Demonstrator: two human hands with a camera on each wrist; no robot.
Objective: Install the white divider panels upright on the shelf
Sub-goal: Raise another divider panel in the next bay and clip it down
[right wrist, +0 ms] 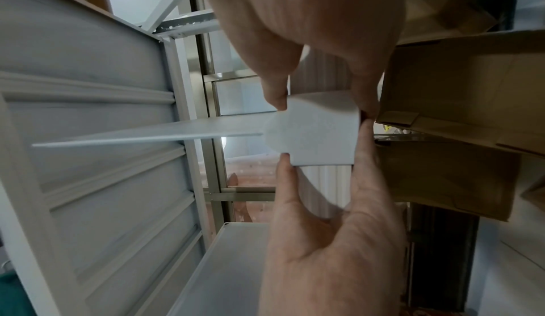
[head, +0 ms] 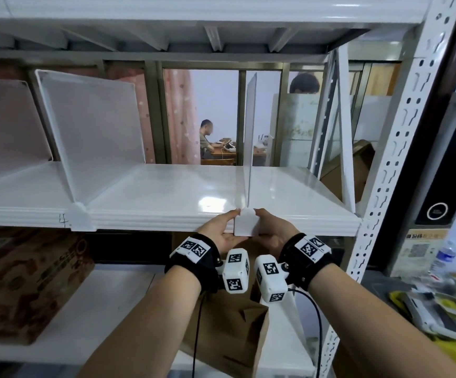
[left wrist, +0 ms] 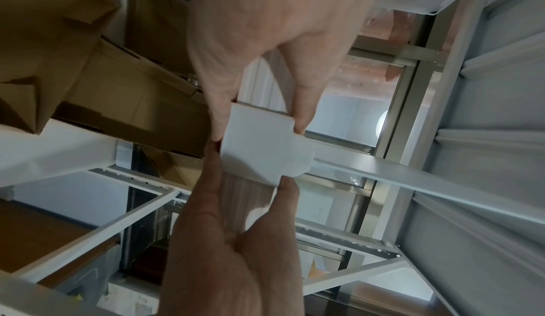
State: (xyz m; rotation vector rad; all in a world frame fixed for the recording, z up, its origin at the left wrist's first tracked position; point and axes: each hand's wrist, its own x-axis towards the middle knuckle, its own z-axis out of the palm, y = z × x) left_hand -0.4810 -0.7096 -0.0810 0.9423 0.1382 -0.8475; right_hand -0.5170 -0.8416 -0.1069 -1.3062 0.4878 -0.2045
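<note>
A thin white divider panel (head: 249, 132) stands upright, edge-on, on the white shelf (head: 166, 192). Its white front clip (head: 245, 223) hangs over the shelf's front lip. My left hand (head: 232, 223) pinches the clip's left side, thumb on top and fingers below. My right hand (head: 260, 223) pinches its right side the same way. In the left wrist view the left hand (left wrist: 259, 123) and right hand (left wrist: 250, 172) hold the clip (left wrist: 262, 148), with the panel (left wrist: 412, 181) running back. The right wrist view shows the right hand (right wrist: 322, 105), left hand (right wrist: 324, 148), clip (right wrist: 318, 134) and panel (right wrist: 147, 134).
Two more white dividers (head: 93, 124) (head: 8, 124) stand to the left, one with its clip (head: 81, 216) on the lip. A perforated post (head: 401, 132) and diagonal brace (head: 344, 132) bound the right end. Cardboard boxes (head: 25, 282) (head: 229, 323) sit on the lower shelf.
</note>
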